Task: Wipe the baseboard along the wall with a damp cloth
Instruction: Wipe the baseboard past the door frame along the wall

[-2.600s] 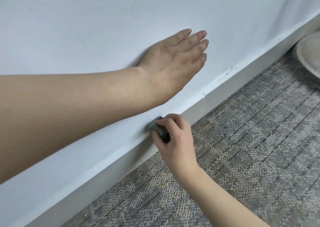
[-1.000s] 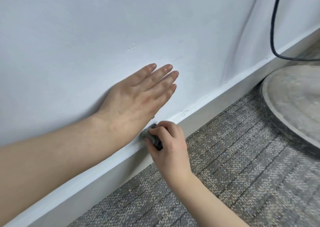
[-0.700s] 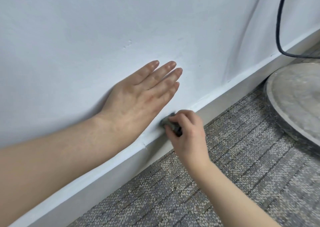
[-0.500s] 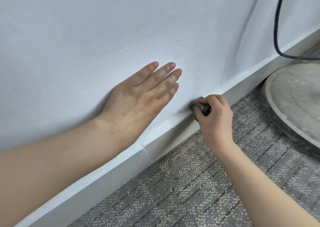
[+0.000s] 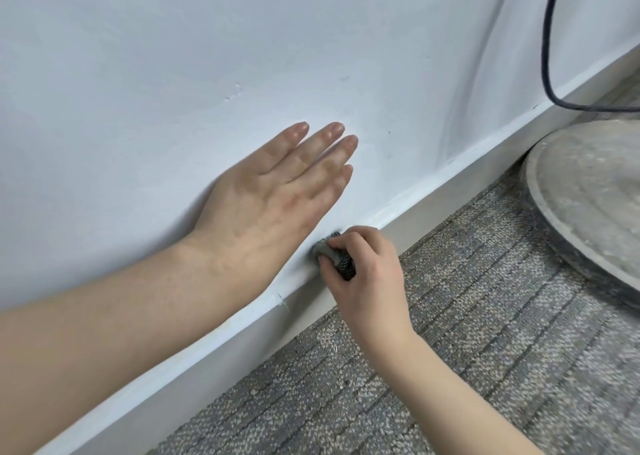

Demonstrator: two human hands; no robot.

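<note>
Right-hand grip: the right hand (image 5: pixel 367 274) is curled closed around a small wadded grey cloth with a dark mesh-textured side (image 5: pixel 335 257); the thumb lies over the top of the wad, the fingers wrap it from the far side, and only a small part of the cloth shows past them.
Cloth position: pressed against the top edge of the white painted baseboard (image 5: pixel 450 191), just below the heel of the other hand.
Left hand: the left hand (image 5: pixel 273 198) is fully spread and holds nothing; its palm lies flat on the plain white wall (image 5: pixel 173 73) with the fingers together, pointing up and to the right, and its little-finger edge is just above the cloth.
Forearms: both are bare; the left one enters from the lower left along the wall, the right one from the lower right over the floor.
Baseboard: runs diagonally from lower left to upper right where wall meets floor; a thin vertical seam shows in it just left of the right hand.
Floor: grey woven carpet with a striped block pattern (image 5: pixel 485 333), with small pale crumbs scattered near the baseboard.
Nearby objects: a round grey dusty disc-shaped base (image 5: pixel 588 191) sits on the carpet at the right edge, near the baseboard; a dark cable (image 5: pixel 546 38) hangs down the wall and curves off to the right above it.
Writing: no readable brand, label or lettering on anything in view.
</note>
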